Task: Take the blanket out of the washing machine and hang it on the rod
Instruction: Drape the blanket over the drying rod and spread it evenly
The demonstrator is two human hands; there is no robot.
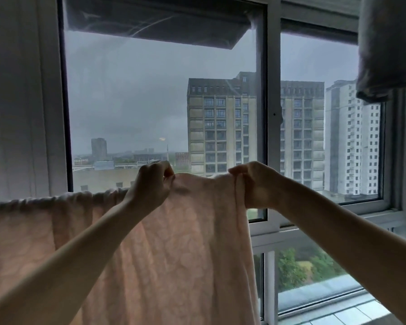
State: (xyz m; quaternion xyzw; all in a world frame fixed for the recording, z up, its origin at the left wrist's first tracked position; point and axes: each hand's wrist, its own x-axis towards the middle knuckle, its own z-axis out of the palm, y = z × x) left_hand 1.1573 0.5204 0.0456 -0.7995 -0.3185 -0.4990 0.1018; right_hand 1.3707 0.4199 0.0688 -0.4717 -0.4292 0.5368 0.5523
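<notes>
The blanket (174, 242) hides the rod (none shows) and runs off the bottom edge.

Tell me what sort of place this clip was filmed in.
Probably an enclosed balcony or laundry nook of a high-rise flat. A large sliding window looks out at tall apartment blocks from well above the ground, and both hands hold a pink blanket up by its top edge, as if hanging it to dry.

Pink blanket (150, 254) draped over a hidden rod
</notes>
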